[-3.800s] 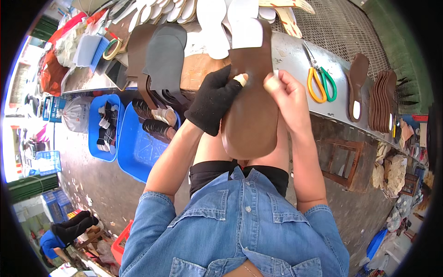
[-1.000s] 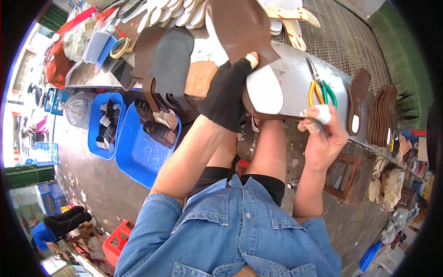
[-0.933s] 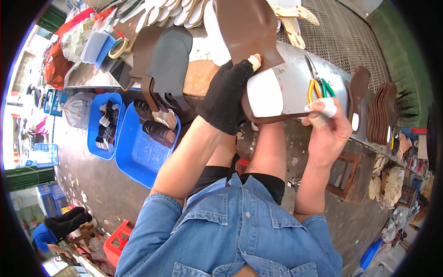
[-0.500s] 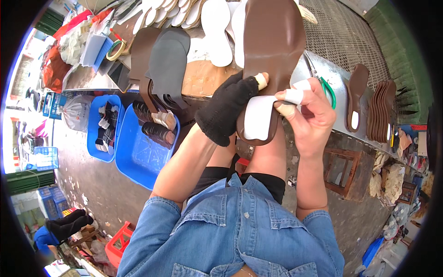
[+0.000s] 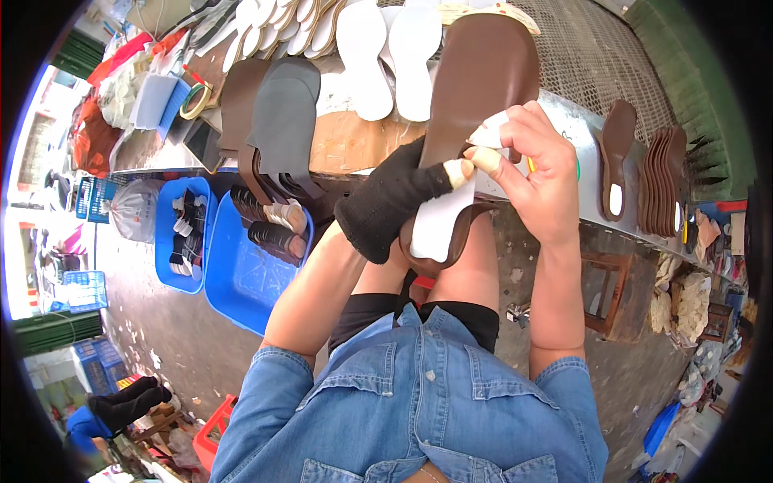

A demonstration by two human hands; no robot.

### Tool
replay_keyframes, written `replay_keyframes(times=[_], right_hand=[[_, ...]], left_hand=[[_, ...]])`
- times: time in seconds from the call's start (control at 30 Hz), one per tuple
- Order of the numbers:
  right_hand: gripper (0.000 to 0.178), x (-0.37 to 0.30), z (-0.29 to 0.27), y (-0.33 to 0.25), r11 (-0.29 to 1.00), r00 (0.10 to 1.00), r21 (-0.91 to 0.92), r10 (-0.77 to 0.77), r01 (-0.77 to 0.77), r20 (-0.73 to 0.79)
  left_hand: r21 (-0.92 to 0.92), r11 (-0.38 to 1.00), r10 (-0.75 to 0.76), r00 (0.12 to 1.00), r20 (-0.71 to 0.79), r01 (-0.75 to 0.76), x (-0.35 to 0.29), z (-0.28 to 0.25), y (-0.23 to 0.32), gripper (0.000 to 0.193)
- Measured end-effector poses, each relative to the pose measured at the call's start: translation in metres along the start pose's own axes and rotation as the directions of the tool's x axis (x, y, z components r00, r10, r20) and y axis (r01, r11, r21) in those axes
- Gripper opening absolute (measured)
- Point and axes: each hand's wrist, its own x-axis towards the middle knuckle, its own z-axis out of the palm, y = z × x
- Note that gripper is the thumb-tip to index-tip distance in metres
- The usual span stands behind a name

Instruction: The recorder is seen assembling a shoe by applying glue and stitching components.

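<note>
A large brown insole point(image 5: 479, 80) stretches away from me, with a white pad point(image 5: 433, 229) lying on its heel end. My left hand point(image 5: 394, 197), in a black glove that leaves the thumb tip bare, is closed around the insole's left side, its light-wrapped thumb on top by the pad. From the right, my right hand point(image 5: 531, 165), with white tape on its fingers, pinches at the insole's narrow middle, thumb and forefinger close to the left thumb. What lies exactly between those fingertips is too small to make out. The heel edge looks bent below the hands.
White insoles point(image 5: 362, 60) lie on the bench ahead, beside dark grey sole-shaped pieces point(image 5: 286, 105). Brown insoles point(image 5: 664, 181) stand in a row at right. Blue tubs point(image 5: 250, 282) hold bundled pieces at left. A red stool point(image 5: 211, 431) and wooden frame point(image 5: 605, 294) stand low down.
My right hand has moved up and left from the white pad to the insole's middle, beside my left thumb. The insole has shifted slightly nearer, and its heel looks more bent.
</note>
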Motion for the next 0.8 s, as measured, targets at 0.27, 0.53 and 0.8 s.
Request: replay_keyframes(times=[0.27,0.53,0.8], right_hand=[[0.025,-0.036,0.021,-0.004,0.691,0.969,0.701,0.247,-0.179,0.004],[0.015,-0.037,0.021,-0.007,0.557,0.942,0.818,0.331,-0.141,-0.062],[0.035,-0.036,0.035,-0.013,0.374,0.902,0.901,0.43,-0.217,0.039]], left_hand=[[-0.169,0.986,-0.029,0.987,-0.155,0.003,0.008,0.0,0.001,0.038],[-0.134,0.99,-0.061,0.97,-0.235,0.03,0.001,0.004,0.007,0.044],[-0.207,0.977,0.006,0.971,-0.239,-0.057,0.0,0.001,-0.01,0.039]])
